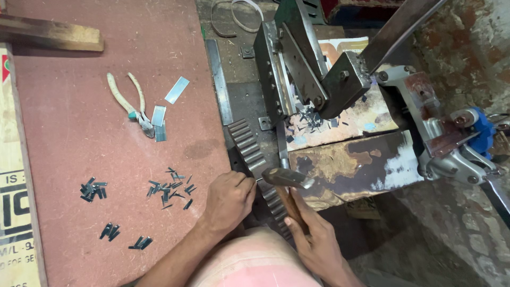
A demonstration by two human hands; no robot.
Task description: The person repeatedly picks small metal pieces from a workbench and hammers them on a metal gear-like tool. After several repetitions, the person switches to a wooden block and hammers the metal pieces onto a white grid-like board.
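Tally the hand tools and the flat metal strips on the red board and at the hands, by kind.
Hammer, held in the right hand: 1
Pliers: 1
Flat metal strips beside the pliers: 3
Total: 5
The left hand pinches a small piece at the toothed bar.

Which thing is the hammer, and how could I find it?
Start at the big grey cutting machine and come down the toothed metal bar to the two hands. The hammer is in the right hand. Unlike the pliers on the red board, it has a wooden handle and a blunt steel head.
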